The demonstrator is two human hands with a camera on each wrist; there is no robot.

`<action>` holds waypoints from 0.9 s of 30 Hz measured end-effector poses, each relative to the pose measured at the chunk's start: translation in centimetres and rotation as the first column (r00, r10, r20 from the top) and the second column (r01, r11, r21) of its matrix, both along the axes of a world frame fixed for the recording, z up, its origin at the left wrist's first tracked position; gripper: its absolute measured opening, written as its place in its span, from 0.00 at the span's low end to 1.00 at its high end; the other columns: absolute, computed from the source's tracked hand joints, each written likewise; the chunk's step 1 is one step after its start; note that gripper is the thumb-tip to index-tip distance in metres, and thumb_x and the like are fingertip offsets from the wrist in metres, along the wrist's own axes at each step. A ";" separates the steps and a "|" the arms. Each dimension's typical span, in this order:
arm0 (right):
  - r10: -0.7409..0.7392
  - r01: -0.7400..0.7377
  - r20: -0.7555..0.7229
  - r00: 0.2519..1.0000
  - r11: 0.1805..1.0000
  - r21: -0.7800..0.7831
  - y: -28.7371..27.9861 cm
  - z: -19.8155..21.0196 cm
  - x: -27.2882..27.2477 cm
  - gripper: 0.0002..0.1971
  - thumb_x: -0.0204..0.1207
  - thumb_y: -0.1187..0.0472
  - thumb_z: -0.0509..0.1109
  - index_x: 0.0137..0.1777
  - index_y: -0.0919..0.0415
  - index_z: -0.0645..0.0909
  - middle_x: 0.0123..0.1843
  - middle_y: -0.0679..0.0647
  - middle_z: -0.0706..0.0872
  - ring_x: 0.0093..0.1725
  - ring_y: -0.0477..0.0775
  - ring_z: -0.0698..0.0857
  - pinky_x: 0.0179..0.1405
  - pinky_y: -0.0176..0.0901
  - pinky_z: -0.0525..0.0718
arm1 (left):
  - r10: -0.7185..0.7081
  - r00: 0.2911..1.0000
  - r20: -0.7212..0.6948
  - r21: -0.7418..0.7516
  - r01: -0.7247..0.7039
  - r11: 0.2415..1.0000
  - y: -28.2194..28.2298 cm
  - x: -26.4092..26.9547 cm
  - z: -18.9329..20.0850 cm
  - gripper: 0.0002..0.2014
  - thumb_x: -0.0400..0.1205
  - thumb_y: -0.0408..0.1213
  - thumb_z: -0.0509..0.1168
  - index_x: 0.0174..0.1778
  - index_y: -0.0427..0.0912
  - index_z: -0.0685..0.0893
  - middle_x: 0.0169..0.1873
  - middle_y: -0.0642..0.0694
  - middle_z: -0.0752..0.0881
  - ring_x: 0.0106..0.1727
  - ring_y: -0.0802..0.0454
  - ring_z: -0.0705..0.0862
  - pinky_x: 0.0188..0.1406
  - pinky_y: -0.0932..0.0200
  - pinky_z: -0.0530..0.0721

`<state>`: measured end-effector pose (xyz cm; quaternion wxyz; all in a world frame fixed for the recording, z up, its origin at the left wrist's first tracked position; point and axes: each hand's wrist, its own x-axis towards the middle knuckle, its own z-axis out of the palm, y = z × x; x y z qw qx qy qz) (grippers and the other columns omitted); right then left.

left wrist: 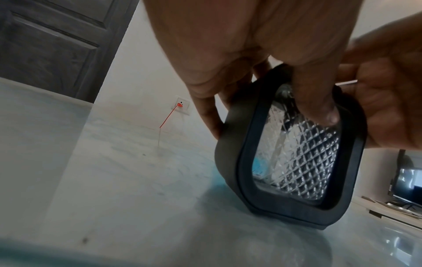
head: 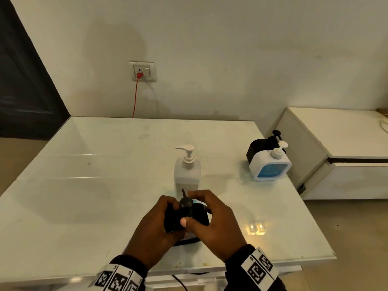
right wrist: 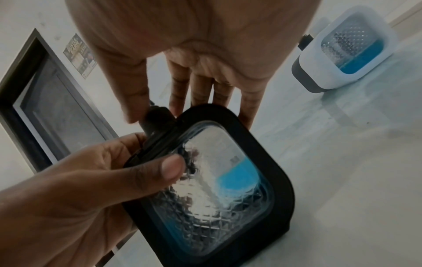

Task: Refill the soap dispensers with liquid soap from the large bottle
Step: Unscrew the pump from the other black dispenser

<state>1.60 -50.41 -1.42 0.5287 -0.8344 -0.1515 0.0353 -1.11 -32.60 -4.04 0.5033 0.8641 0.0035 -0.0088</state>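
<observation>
Your left hand [head: 155, 229] grips the black dispenser [head: 201, 215] at the near edge of the white table [head: 84, 185], thumb across its clear diamond-patterned window, fingers curled round the far side. The dispenser is tilted, one lower edge resting on the tabletop; a little blue soap [right wrist: 237, 177] sits low in one corner. Your right hand [head: 212, 223] pinches the black pump head [head: 185, 203] on top, thumb on the near side, fingers curled loosely over the far side. The large white pump bottle [head: 187, 171] stands upright just behind your hands, nozzle pointing left. At the right edge of the table a white dispenser [head: 270, 164] with blue soap stands upright, with another black dispenser [head: 259, 147] touching or just behind it, can't tell which. On the wall, a red plug [head: 139, 75] sits in the socket [head: 142, 71], cord dropping behind the table. A white cabinet [head: 336, 148] stands to the right.
</observation>
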 end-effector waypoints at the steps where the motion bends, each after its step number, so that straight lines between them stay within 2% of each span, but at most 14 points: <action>1: -0.019 0.019 -0.008 1.000 1.000 0.006 0.1 0.0 0.0 0.24 0.65 0.47 0.81 0.61 0.43 0.79 0.56 0.38 0.87 0.59 0.34 0.83 0.53 0.20 0.77 | -0.001 1.000 0.011 0.005 0.001 1.000 0.0 0.0 0.0 0.25 0.74 0.35 0.83 0.55 0.59 0.75 0.45 0.63 0.88 0.50 0.65 0.87 0.46 0.65 0.87; 3: -0.048 0.048 -0.015 0.999 0.998 -0.038 0.4 -0.2 0.0 0.26 0.60 0.39 0.80 0.57 0.42 0.78 0.54 0.38 0.87 0.56 0.36 0.84 0.52 0.24 0.78 | -0.013 1.000 0.028 0.023 0.012 1.000 0.0 -0.1 -0.1 0.26 0.75 0.36 0.82 0.57 0.62 0.75 0.48 0.61 0.88 0.52 0.66 0.86 0.48 0.66 0.86; 4: -0.054 0.053 -0.011 0.998 0.997 -0.063 0.4 -0.3 0.0 0.25 0.61 0.39 0.80 0.56 0.42 0.79 0.53 0.37 0.87 0.56 0.37 0.83 0.52 0.24 0.78 | -0.019 0.999 0.037 0.028 0.018 0.999 0.0 -0.1 -0.1 0.26 0.75 0.36 0.82 0.58 0.63 0.75 0.50 0.62 0.88 0.54 0.66 0.86 0.49 0.68 0.86; 6: -0.051 0.051 0.005 0.999 0.996 -0.067 0.5 -0.4 0.0 0.21 0.65 0.45 0.81 0.58 0.42 0.81 0.54 0.37 0.87 0.57 0.36 0.83 0.54 0.22 0.76 | -0.028 0.998 0.058 0.031 0.026 0.999 0.1 -0.1 0.0 0.28 0.76 0.37 0.82 0.59 0.66 0.75 0.53 0.65 0.87 0.57 0.69 0.85 0.52 0.70 0.84; 9: -0.016 0.015 0.061 0.998 1.000 0.025 0.2 0.1 -0.1 0.19 0.70 0.52 0.78 0.61 0.43 0.82 0.56 0.35 0.87 0.60 0.34 0.83 0.57 0.20 0.74 | -0.040 0.997 0.066 0.040 0.037 0.998 0.0 -0.1 0.1 0.29 0.75 0.37 0.83 0.58 0.69 0.75 0.55 0.68 0.85 0.58 0.75 0.83 0.52 0.78 0.80; 13: 0.014 -0.020 0.087 0.996 0.997 0.070 -0.1 0.3 -0.2 0.19 0.70 0.55 0.74 0.62 0.41 0.82 0.58 0.33 0.86 0.63 0.35 0.82 0.60 0.20 0.73 | -0.059 0.995 0.077 0.074 0.053 0.996 0.0 0.0 0.0 0.31 0.75 0.38 0.83 0.58 0.73 0.72 0.56 0.72 0.82 0.59 0.78 0.80 0.54 0.82 0.77; 15: 0.017 -0.025 0.091 0.996 0.996 0.082 -0.1 0.2 -0.1 0.19 0.71 0.56 0.75 0.62 0.43 0.82 0.58 0.34 0.87 0.63 0.36 0.83 0.60 0.22 0.74 | -0.058 0.996 0.069 0.053 0.054 0.997 0.0 0.0 0.0 0.32 0.75 0.40 0.83 0.60 0.74 0.72 0.57 0.71 0.83 0.60 0.76 0.81 0.56 0.80 0.78; 17: -0.002 -0.012 0.108 0.994 0.992 0.129 -0.2 0.4 -0.1 0.19 0.73 0.59 0.76 0.62 0.45 0.83 0.58 0.35 0.87 0.63 0.39 0.84 0.62 0.27 0.77 | -0.054 0.997 0.061 0.027 0.052 0.998 0.1 0.0 0.0 0.33 0.74 0.41 0.84 0.63 0.74 0.72 0.59 0.69 0.85 0.62 0.73 0.83 0.58 0.78 0.80; 20: -0.050 0.023 0.112 0.993 0.974 0.227 -0.4 0.8 0.1 0.16 0.74 0.58 0.75 0.62 0.49 0.84 0.58 0.41 0.89 0.63 0.48 0.86 0.67 0.48 0.82 | -0.053 0.998 0.033 0.012 0.053 0.999 0.3 0.1 0.0 0.35 0.73 0.41 0.84 0.68 0.71 0.72 0.62 0.66 0.85 0.64 0.70 0.83 0.63 0.71 0.82; 22: -0.075 0.040 0.105 0.992 0.951 0.305 -0.6 1.0 0.3 0.16 0.74 0.57 0.74 0.62 0.51 0.85 0.59 0.46 0.90 0.63 0.53 0.87 0.66 0.58 0.83 | -0.056 0.998 0.025 0.029 0.056 0.998 0.3 0.1 0.1 0.36 0.73 0.42 0.84 0.71 0.67 0.72 0.64 0.64 0.83 0.66 0.65 0.83 0.68 0.64 0.83; 24: -0.091 0.052 0.092 0.992 0.931 0.361 -0.7 1.2 0.3 0.16 0.74 0.54 0.74 0.62 0.53 0.85 0.59 0.50 0.90 0.62 0.57 0.87 0.65 0.63 0.83 | -0.060 0.998 0.032 0.051 0.058 0.997 0.4 0.0 0.1 0.36 0.73 0.44 0.84 0.73 0.64 0.74 0.66 0.63 0.83 0.67 0.63 0.82 0.70 0.62 0.83; 27: -0.114 0.071 0.081 0.990 0.908 0.413 -0.9 1.3 0.3 0.18 0.73 0.54 0.75 0.61 0.58 0.85 0.58 0.54 0.91 0.62 0.59 0.88 0.65 0.64 0.83 | -0.061 0.997 0.047 0.058 0.058 0.997 0.6 -0.1 0.1 0.34 0.74 0.45 0.84 0.73 0.61 0.76 0.67 0.60 0.83 0.68 0.61 0.82 0.71 0.58 0.83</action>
